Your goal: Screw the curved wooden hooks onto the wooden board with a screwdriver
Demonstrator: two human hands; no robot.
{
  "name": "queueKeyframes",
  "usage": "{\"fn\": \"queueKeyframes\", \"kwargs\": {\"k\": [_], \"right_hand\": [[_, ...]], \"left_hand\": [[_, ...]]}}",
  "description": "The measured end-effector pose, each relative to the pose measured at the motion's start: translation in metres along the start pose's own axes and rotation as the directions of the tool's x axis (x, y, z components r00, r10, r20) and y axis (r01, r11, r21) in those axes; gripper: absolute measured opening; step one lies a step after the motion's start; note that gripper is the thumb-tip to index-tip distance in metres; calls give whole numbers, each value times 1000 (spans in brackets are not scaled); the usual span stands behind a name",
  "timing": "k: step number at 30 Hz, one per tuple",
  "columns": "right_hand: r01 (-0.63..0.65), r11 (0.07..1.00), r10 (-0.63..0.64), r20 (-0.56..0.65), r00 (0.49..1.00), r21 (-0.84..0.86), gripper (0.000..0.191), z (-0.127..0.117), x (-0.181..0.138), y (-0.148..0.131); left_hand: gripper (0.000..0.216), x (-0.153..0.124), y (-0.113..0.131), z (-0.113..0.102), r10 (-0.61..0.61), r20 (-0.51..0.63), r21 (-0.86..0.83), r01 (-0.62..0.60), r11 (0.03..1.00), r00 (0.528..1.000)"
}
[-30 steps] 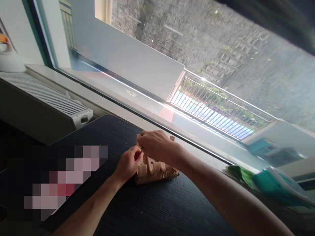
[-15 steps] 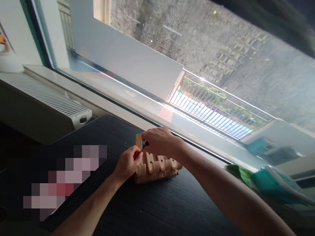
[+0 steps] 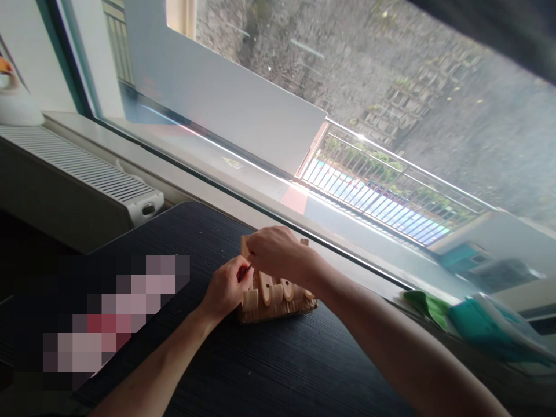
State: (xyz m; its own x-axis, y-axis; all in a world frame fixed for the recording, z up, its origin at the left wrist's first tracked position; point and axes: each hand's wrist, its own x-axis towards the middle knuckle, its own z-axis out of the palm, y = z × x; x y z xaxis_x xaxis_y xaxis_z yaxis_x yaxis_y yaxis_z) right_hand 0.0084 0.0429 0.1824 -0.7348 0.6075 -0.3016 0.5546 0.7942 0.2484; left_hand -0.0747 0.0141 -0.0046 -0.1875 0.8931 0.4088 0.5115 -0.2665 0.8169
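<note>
A small wooden model (image 3: 274, 296) with rounded slats and a flat base stands on the dark table (image 3: 269, 370). My left hand (image 3: 226, 289) is closed at the model's left end, pinching a thin dark tool or pin there. My right hand (image 3: 280, 255) reaches over the model's top, its fingers curled and closed on the upper end of that same thin dark piece. Much of the model's upper left part is hidden by my hands.
A white radiator (image 3: 82, 174) runs along the wall at the left, under the window sill (image 3: 204, 191). Green and teal cloth or bags (image 3: 478, 324) lie at the table's right. A blurred-out patch (image 3: 108, 313) covers the table's left part.
My right hand lifted a little, showing a small dark tip between its fingers, then came back down over the model's top. My left hand stayed at the left end.
</note>
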Motion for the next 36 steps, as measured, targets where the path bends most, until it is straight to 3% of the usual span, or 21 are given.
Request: {"fn": "queueKeyframes", "kwargs": {"k": [5,13,19,26,36], "right_hand": [[-32,999,32,1,999,6,22,-1,0,-1],[28,999,-29,20,999,22,20,3,-4,13],[53,999,-53,-2,999,4,19,6,-6,14],[118,991,-117,24,993,-66,15,5,-15,4],[-5,999,4,17,1000,36,20,11,-20,19]], "left_hand": [[9,0,0,-4,-8,28,-21,9,1000,1000],[11,6,-7,-14,7,156,-94,8,996,988],[14,8,-12,-13,29,95,-103,-19,994,995],[10,3,-2,-7,52,130,-100,-39,994,990],[9,1,-2,-3,69,120,-85,-59,995,990]]}}
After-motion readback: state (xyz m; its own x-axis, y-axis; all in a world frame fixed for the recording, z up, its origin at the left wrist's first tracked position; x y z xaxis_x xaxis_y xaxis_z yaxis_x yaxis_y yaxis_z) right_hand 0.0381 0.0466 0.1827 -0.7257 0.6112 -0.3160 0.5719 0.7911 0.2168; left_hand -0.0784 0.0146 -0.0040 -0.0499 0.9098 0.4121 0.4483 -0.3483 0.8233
